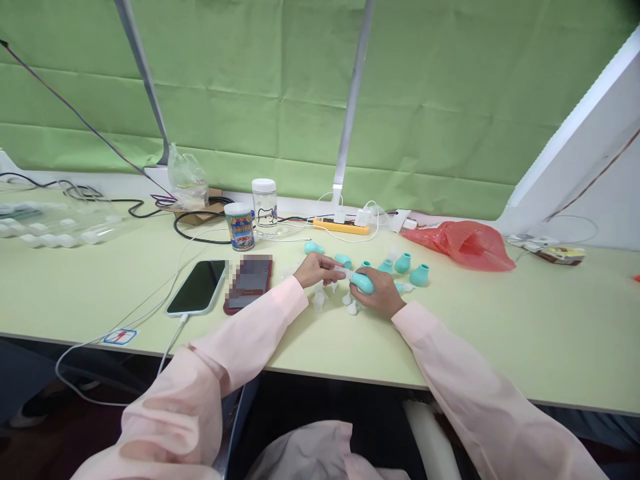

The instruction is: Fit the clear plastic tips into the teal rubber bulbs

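Observation:
My right hand [381,292] is wrapped round a teal rubber bulb [362,283], its narrow end pointing left. My left hand [316,269] pinches a small translucent white tip [342,271] at that narrow end; the fingers partly hide where the two meet. Behind and right of my hands stand several teal bulbs with open necks, among them one at the right [419,275] and another beside it [403,263]. A teal bulb [313,247] lies behind my left hand. Small white translucent pieces [353,308] are scattered between and in front of my hands.
Two phones, one white-edged [197,288] and one red-edged [249,283], lie to the left. Behind them are a printed cup [241,230] and a lidded clear jar [265,207]. A yellow power strip [345,227], cables and a red plastic bag [463,245] line the back.

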`<state>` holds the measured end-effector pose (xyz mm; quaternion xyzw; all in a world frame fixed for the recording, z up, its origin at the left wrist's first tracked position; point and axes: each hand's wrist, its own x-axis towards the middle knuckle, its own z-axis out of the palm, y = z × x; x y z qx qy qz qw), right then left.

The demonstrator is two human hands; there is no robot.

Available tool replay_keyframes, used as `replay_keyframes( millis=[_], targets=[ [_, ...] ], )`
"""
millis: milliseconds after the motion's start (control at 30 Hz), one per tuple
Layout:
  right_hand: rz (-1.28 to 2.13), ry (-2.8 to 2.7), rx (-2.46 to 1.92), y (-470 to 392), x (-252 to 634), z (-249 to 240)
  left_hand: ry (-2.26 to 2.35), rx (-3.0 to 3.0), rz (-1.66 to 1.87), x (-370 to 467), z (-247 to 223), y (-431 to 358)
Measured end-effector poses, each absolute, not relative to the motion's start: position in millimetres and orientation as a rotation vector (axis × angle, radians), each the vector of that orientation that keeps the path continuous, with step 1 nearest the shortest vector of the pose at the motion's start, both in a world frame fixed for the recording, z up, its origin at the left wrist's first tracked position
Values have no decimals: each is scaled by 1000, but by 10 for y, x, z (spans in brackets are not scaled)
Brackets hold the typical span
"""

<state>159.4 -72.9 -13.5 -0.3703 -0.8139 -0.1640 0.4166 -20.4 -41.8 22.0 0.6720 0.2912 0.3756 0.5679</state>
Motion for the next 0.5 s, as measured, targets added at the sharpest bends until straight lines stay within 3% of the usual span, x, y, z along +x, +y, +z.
replay_keyframes(
  millis=[500],
  targets=[
    [296, -1840, -1105, -787, 1507, -65, 583, 1701, 841, -243, 182, -401]
  ],
)
